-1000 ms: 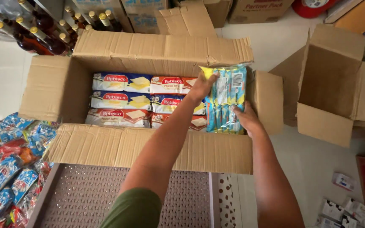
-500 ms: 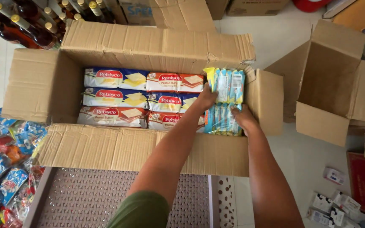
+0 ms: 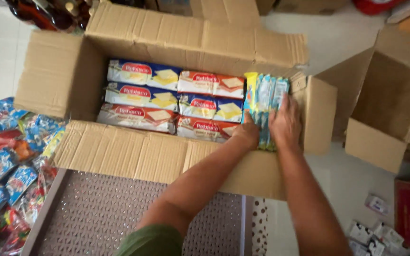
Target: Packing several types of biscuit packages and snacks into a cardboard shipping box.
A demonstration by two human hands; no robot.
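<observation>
Both hands' fingers pinch blue packets [image 3: 265, 106] — open carton [image 3: 119, 151] on pale tiled floor [image 3: 352, 175].

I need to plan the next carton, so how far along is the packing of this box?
Done: six cracker packs lie in the cardboard box. In hand: left hand and right hand press blue wafer packs upright into the right end. Left: little room shows; flaps stand open.

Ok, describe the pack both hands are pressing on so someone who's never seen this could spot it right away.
Find the big open cardboard box in the middle of the floor. Inside, flat cracker packs fill most of it in rows; at its right end, the left hand and right hand press on the light blue pack. It alone stands on edge, striped with a yellow side.
</observation>
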